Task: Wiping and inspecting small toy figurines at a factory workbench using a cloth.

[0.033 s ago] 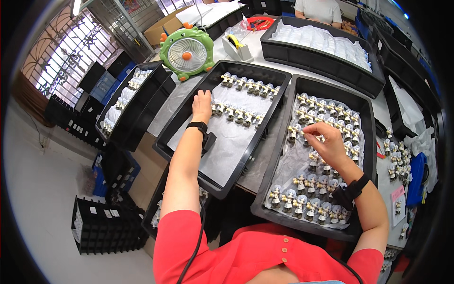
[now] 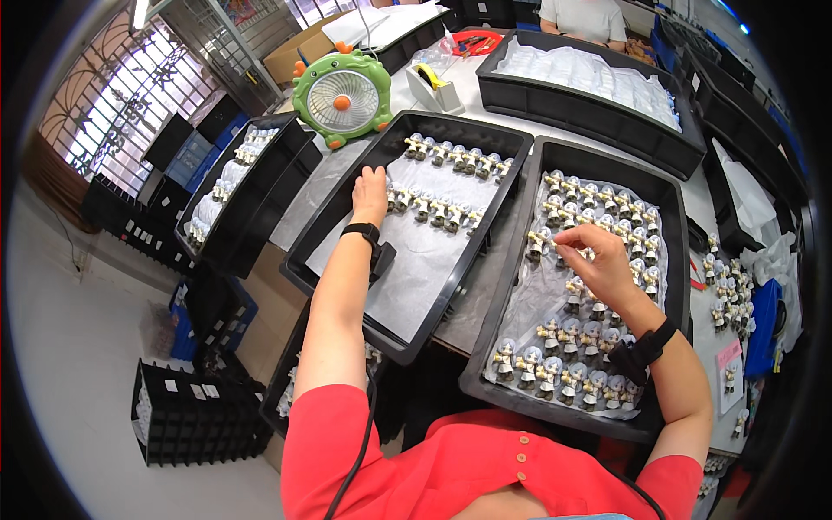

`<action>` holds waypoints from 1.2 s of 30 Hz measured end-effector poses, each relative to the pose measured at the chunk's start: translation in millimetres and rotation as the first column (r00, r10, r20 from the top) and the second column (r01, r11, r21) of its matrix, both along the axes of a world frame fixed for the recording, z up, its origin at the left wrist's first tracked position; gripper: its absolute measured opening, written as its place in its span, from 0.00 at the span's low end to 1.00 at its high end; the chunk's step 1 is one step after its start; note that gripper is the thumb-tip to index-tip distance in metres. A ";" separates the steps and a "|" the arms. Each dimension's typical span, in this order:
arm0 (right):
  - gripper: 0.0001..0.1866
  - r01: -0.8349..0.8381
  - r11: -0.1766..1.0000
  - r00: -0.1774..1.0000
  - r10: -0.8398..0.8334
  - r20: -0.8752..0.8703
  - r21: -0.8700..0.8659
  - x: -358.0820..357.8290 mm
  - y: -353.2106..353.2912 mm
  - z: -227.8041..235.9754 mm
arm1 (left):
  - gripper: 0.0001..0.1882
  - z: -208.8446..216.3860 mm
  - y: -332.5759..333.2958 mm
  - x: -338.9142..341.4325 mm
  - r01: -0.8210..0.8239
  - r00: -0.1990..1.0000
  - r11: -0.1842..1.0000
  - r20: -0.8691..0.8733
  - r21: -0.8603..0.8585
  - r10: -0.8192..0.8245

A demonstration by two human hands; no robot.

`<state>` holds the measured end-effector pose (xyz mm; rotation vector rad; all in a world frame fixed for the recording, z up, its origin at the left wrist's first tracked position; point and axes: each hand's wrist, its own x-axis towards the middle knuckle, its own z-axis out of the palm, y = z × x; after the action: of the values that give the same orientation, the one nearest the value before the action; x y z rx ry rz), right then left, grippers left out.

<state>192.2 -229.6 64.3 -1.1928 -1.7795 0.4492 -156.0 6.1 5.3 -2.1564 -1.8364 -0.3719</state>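
Observation:
My left hand (image 2: 371, 192) reaches into the left black tray (image 2: 299, 276), its fingers drawn together beside the left end of the nearer figurine row (image 2: 423, 206). Whatever those fingers hold, if anything, is hidden. In the right black tray (image 2: 478, 374), my right hand (image 2: 600, 260) is closed in a pinch, thumb and forefinger at the side of a small pale-haired figurine (image 2: 538, 246). This figurine stands at the left of several figurine rows on white sheeting. A farther figurine row (image 2: 458, 158) lies in the left tray, above bare sheeting.
A green fan (image 2: 343, 100) and a tape dispenser (image 2: 436, 89) stand behind the left tray. Another black tray (image 2: 589, 102) with white wrapping sits at the back, near a person in white (image 2: 582, 19). Loose figurines (image 2: 732, 295) crowd the table at right. A stacked tray (image 2: 260, 195) is at left.

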 end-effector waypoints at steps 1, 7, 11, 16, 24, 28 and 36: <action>0.06 -0.011 1.000 1.000 0.011 -0.019 -0.012 -0.3 0.3 -1.2 | 0.15 -4.6 2.7 -5.8 -0.008 0.992 1.000 0.124 -0.015 0.010; 0.05 -0.033 0.998 0.999 0.033 -0.009 -0.050 -0.4 1.1 -2.6 | 0.13 -4.4 4.9 -16.9 0.041 0.963 0.999 0.266 0.011 -0.043; 0.05 -0.034 0.998 0.999 0.034 0.007 -0.053 2.5 1.9 -4.6 | 0.12 29.1 -4.9 -2.8 -0.073 0.961 0.991 0.259 -0.112 0.100; 0.06 -0.044 0.994 0.998 0.048 0.043 -0.096 1.9 2.6 -6.5 | 0.21 20.4 -1.9 -9.7 0.050 0.822 0.835 0.498 -0.548 0.277; 0.05 -0.055 0.994 0.998 0.056 0.013 -0.095 0.3 2.9 -6.8 | 0.25 -7.2 8.7 -16.3 0.047 0.885 0.932 0.447 -0.360 0.129; 0.05 -0.052 0.993 0.998 0.056 0.038 -0.102 2.7 2.1 -8.9 | 0.25 13.6 -3.1 -14.2 0.068 0.865 0.882 0.469 -0.466 0.180; 0.05 -0.014 0.995 0.999 0.017 0.036 -0.101 12.3 4.5 -13.5 | 0.27 31.6 -13.8 -5.8 0.134 0.878 0.789 0.441 -0.599 0.186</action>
<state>204.5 -225.0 50.8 -1.2651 -1.8171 0.5347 -161.8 -7.7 36.9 -2.6291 -2.5554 -0.3582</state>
